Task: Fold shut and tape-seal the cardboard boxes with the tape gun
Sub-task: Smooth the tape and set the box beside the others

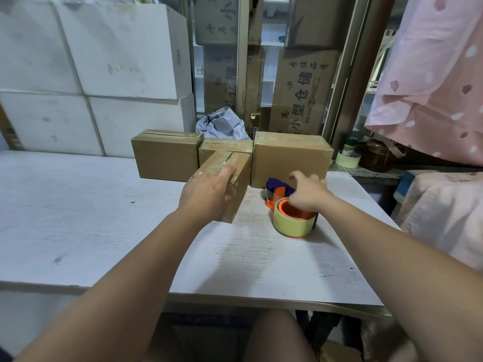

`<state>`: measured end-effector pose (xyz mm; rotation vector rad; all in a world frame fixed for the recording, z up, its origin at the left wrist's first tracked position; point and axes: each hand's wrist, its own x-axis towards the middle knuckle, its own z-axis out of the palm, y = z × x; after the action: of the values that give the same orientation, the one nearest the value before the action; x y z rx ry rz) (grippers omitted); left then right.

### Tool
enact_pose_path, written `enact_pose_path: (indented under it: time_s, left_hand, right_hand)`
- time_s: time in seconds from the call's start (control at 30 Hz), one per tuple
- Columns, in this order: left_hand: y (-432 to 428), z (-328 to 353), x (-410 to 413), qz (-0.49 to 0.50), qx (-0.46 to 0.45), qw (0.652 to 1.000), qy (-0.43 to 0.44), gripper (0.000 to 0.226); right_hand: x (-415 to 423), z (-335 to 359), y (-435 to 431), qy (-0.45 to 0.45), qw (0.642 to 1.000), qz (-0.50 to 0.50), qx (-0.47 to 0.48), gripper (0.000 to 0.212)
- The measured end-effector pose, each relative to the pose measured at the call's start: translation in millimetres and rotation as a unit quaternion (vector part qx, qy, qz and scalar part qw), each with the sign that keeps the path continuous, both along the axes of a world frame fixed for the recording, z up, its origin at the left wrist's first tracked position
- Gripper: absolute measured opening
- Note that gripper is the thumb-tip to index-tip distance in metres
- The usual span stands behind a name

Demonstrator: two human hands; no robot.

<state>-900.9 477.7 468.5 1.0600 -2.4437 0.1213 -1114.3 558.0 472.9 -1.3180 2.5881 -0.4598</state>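
A small brown cardboard box (236,176) lies on the white table (78,218), closed, with clear tape along its top seam. My left hand (206,192) rests on its near top edge, fingers curled over it. To its right sits the orange tape gun (287,205) with a yellowish tape roll (292,226) and a dark blue guard. My right hand (307,193) is over the gun's orange body, fingers bent down on it. Three more closed brown boxes stand behind in a row: left (164,155), middle (224,146), right (290,155).
Large white cartons (91,74) are stacked at the back left. A crumpled pale bag (222,125) lies behind the boxes. A spare tape roll (347,159) and jars sit on a ledge at right. Pink cloth (431,87) hangs at the right.
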Motion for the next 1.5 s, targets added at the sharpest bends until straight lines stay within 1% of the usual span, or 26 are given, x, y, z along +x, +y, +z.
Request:
enact_pose_path:
  time_s: [0.07,0.1,0.13,0.2,0.3,0.57,0.67,0.77,0.83,0.9,0.97,1.0,1.1,1.17,1.23,1.27,1.37,1.43,1.5]
  left_hand:
    - [0,-1,-2,0.013,-0.007,1.0,0.006,0.041]
    - [0,-1,-3,0.02,-0.009,1.0,0.007,0.037]
    - [0,-2,-4,0.024,-0.013,1.0,0.006,0.035]
    - [0,-2,-5,0.024,-0.023,0.999,-0.005,0.034]
    - [-2,0,-2,0.02,-0.047,0.998,-0.021,0.035]
    - [-2,7,6,0.001,-0.067,0.997,-0.04,0.032]
    - [-3,6,8,-0.012,-0.081,0.995,-0.058,0.033]
    - [-1,4,10,-0.026,-0.105,0.991,-0.083,0.042]
    - [-1,2,11,-0.033,-0.103,0.991,-0.076,0.048]
    - [-3,-2,12,-0.057,-0.088,0.993,-0.045,0.052]
    - [-6,-7,15,-0.102,-0.079,0.991,0.019,0.055]
    - [-8,-7,17,-0.109,-0.077,0.99,0.047,0.055]
    - [-16,-8,23,-0.057,-0.055,0.991,0.11,0.057]
    - [-18,-6,28,-0.015,0.016,0.99,0.138,0.06]
    - [-18,-9,33,-0.005,0.11,0.977,0.181,0.062]
    - [-16,-12,35,-0.008,0.138,0.971,0.197,0.061]
    - [-6,-17,38,-0.004,0.156,0.954,0.257,0.053]
    - [0,-16,40,0.01,0.187,0.932,0.311,0.05]
    - [2,-17,45,0.02,0.216,0.912,0.348,0.05]
  right_hand:
    - [16,6,-3,-0.006,0.99,0.061,-0.129,0.062]
    - [26,9,-5,0.002,0.981,0.1,-0.168,0.059]
    - [35,11,-8,0.014,0.973,0.138,-0.187,0.056]
    - [49,11,-16,0.05,0.96,0.201,-0.19,0.055]
    - [59,6,-27,0.061,0.95,0.239,-0.19,0.058]
    - [60,-8,-30,0.034,0.942,0.264,-0.204,0.059]
    - [56,-9,-31,0.059,0.941,0.271,-0.193,0.052]
    - [54,-7,-32,0.081,0.942,0.264,-0.189,0.043]
    - [53,-6,-34,0.099,0.942,0.258,-0.189,0.039]
    - [54,-5,-36,0.111,0.941,0.25,-0.198,0.036]
    - [54,-3,-37,0.115,0.94,0.243,-0.209,0.033]
    - [54,-2,-37,0.112,0.942,0.238,-0.209,0.031]
    - [52,1,-34,0.077,0.949,0.224,-0.208,0.029]
    - [52,2,-33,0.061,0.95,0.223,-0.209,0.029]
    - [54,3,-32,0.051,0.951,0.225,-0.207,0.031]
    - [56,3,-32,0.044,0.951,0.226,-0.206,0.032]
    - [59,4,-32,0.021,0.952,0.228,-0.205,0.034]
    - [61,6,-31,0.005,0.952,0.232,-0.2,0.035]
    - [61,12,-29,0.007,0.952,0.245,-0.182,0.036]
